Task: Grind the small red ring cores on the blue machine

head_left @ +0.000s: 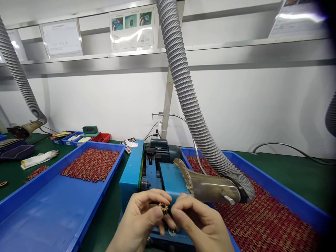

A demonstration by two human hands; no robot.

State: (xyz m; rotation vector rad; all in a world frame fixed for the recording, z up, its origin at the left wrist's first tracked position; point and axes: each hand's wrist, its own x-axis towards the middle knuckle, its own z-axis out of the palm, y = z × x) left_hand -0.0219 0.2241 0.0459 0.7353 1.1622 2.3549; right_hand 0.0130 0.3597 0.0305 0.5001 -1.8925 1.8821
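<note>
My left hand (140, 218) and my right hand (199, 222) meet low in the middle, both pinching a small round toothed ring part (163, 208) between thumbs and fingertips. They hold it right in front of a small blue machine (168, 176) with a dark motor (162, 147) at its back. A flattened suction nozzle (210, 187) at the end of a grey ribbed hose (189, 98) points at the machine from the right.
A blue tray (39, 206) at left holds several red ring parts (91, 164) at its far end. Another blue tray (291, 204) at right is filled with red ring parts (262, 217). White gloves (39, 159), small bins (78, 138) and a second hose (18, 77) lie at far left.
</note>
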